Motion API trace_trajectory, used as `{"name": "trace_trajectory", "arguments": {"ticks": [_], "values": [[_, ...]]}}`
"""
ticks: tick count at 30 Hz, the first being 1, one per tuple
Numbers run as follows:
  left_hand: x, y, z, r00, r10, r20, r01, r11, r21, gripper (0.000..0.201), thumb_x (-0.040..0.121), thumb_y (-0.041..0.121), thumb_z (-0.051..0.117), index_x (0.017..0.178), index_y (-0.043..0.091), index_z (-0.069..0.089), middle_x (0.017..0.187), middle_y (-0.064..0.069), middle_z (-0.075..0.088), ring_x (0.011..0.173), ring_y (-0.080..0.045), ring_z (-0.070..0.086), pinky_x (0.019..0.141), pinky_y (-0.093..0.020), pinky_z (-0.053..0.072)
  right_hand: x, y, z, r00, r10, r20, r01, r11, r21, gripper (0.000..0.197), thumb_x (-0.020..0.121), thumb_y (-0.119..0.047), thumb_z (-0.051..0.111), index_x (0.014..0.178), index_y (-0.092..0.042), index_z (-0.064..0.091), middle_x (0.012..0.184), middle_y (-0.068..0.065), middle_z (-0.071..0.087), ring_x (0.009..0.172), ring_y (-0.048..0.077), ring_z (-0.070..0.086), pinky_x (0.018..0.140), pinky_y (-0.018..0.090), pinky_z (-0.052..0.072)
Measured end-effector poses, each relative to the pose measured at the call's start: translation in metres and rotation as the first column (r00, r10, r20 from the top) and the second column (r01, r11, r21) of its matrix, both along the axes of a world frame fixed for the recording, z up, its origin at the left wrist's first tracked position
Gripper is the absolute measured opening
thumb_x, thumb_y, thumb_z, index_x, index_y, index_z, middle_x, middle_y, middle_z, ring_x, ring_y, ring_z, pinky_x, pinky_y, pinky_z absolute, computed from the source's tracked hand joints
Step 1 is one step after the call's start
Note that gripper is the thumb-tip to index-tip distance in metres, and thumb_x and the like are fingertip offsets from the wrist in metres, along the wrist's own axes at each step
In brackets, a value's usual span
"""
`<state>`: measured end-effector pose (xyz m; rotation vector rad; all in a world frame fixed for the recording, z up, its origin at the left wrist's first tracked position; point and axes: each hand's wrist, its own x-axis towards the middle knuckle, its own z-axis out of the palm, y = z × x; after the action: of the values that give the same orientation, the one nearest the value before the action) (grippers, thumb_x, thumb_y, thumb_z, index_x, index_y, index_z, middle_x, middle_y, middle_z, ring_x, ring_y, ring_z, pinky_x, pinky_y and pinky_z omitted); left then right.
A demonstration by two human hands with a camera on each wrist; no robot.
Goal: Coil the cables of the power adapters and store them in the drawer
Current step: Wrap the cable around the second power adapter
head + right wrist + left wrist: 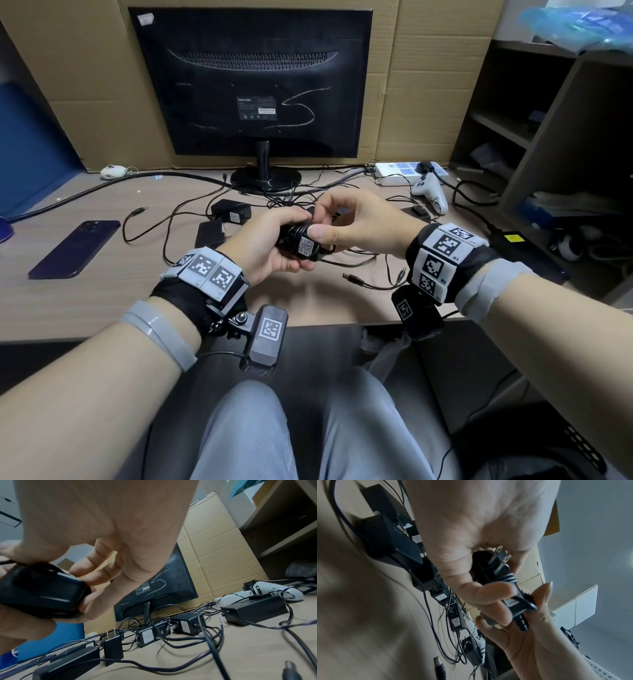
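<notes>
Both hands' fingers (291, 216) grip one cable-wrapped power adapter (301, 241) above the desk (102, 301).

Label text on the held power adapter (306, 247) is too small to read. The left hand (270, 245) covers its far end. The right wrist view blurs the adapter. The monitor (251, 82) label is illegible. No drawer is identifiable.

Cardboard sheets (428, 85) behind wooden desk (102, 308)
</notes>
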<state>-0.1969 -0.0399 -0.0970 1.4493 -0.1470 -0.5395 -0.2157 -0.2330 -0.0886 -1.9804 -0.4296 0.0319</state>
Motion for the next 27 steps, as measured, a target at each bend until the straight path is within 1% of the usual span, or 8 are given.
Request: {"name": "trace_trajectory", "arguments": {"ticks": [3, 6, 11, 14, 17, 19, 22, 27], "values": [[-0.0013, -0.0006, -0.0018, 0.999, 0.018, 0.029, -0.018, 1.0, 0.003, 0.014, 0.103, 0.016, 0.049, 0.106, 0.012, 0.062, 0.079, -0.019, 0.069, 0.05, -0.036, 0.065, 0.039, -0.023, 0.043, -0.0017, -0.0015, 0.0005, 1.0, 0.025, -0.005, -0.025, 1.0, -0.015, 0.022, 0.089, -0.02, 0.082, 0.086, -0.01, 0.062, 0.078, 0.008, 0.06, 0.066, 0.016, 0.063, 0.061, 0.024, 0.054], [-0.0008, 0.0001, -0.003, 0.998, 0.042, 0.04, -0.041, 0.999, -0.016, 0.018, 0.105, 0.013, 0.05, 0.121, 0.009, 0.058, 0.091, -0.025, 0.067, 0.053, -0.04, 0.067, 0.04, -0.026, 0.047, -0.0027, -0.0022, 0.0009, 0.999, 0.011, 0.035, -0.011, 1.0, -0.017, 0.021, 0.09, -0.016, 0.08, 0.083, -0.009, 0.061, 0.073, 0.007, 0.06, 0.059, 0.012, 0.058, 0.055, 0.017, 0.048], [-0.0009, 0.0025, 0.0007, 0.997, 0.02, 0.08, -0.019, 1.0, -0.022, 0.029, 0.107, 0.01, 0.048, 0.134, 0.0, 0.052, 0.093, -0.024, 0.065, 0.054, -0.039, 0.068, 0.039, -0.028, 0.05, 0.0018, -0.0037, -0.0043, 0.996, -0.026, 0.081, 0.024, 0.999, 0.022, 0.027, 0.082, -0.021, 0.087, 0.096, -0.01, 0.067, 0.085, 0.004, 0.063, 0.071, 0.019, 0.062, 0.066, 0.03, 0.055], [-0.0026, 0.0041, 0.0027, 0.995, -0.003, 0.105, 0.004, 1.0, -0.009, 0.032, 0.105, 0.005, 0.045, 0.136, -0.002, 0.05, 0.097, -0.026, 0.063, 0.056, -0.041, 0.069, 0.042, -0.031, 0.055, 0.0008, -0.0057, -0.003, 0.996, -0.042, 0.076, 0.042, 0.999, -0.005, 0.039, 0.07, -0.029, 0.091, 0.1, -0.014, 0.072, 0.091, 0.003, 0.066, 0.075, 0.018, 0.065, 0.071, 0.031, 0.059], [-0.0038, 0.0055, 0.003, 0.995, -0.01, 0.096, 0.012, 1.0, -0.024, 0.03, 0.1, -0.001, 0.04, 0.127, 0.001, 0.055, 0.108, -0.028, 0.061, 0.065, -0.042, 0.072, 0.051, -0.043, 0.063, -0.001, -0.0071, -0.0022, 0.996, -0.033, 0.086, 0.035, 0.999, -0.014, 0.038, 0.07, -0.023, 0.092, 0.1, -0.011, 0.073, 0.093, 0.006, 0.068, 0.077, 0.02, 0.069, 0.075, 0.035, 0.061], [-0.0036, 0.007, 0.0014, 0.996, -0.017, 0.092, 0.019, 1.0, -0.016, 0.028, 0.098, -0.003, 0.041, 0.119, 0.005, 0.058, 0.113, -0.027, 0.061, 0.074, -0.042, 0.073, 0.061, -0.052, 0.065, -0.0011, -0.0079, -0.002, 0.995, -0.023, 0.098, 0.026, 0.999, -0.023, 0.037, 0.071, -0.018, 0.093, 0.1, -0.006, 0.073, 0.092, 0.007, 0.067, 0.076, 0.019, 0.068, 0.073, 0.03, 0.06], [-0.0028, 0.0079, -0.0012, 0.996, -0.046, 0.081, 0.045, 0.999, 0.004, 0.027, 0.094, -0.006, 0.046, 0.113, 0.006, 0.061, 0.116, -0.028, 0.06, 0.084, -0.045, 0.073, 0.074, -0.061, 0.061, -0.0001, -0.0081, -0.0029, 0.993, -0.008, 0.116, 0.016, 0.997, -0.075, 0.041, 0.068, -0.025, 0.097, 0.098, -0.009, 0.073, 0.09, 0.011, 0.068, 0.076, 0.019, 0.067, 0.073, 0.032, 0.059], [-0.0047, 0.0077, -0.0021, 0.995, -0.061, 0.081, 0.06, 0.998, 0.016, 0.027, 0.097, -0.008, 0.048, 0.119, 0.003, 0.06, 0.114, -0.029, 0.064, 0.082, -0.042, 0.074, 0.064, -0.05, 0.062, -0.0012, -0.0078, -0.0008, 0.992, 0.005, 0.126, 0.011, 0.991, -0.131, 0.042, 0.064, -0.038, 0.097, 0.091, -0.017, 0.072, 0.101, 0.021, 0.07, 0.077, 0.018, 0.071, 0.07, 0.034, 0.057]]}}
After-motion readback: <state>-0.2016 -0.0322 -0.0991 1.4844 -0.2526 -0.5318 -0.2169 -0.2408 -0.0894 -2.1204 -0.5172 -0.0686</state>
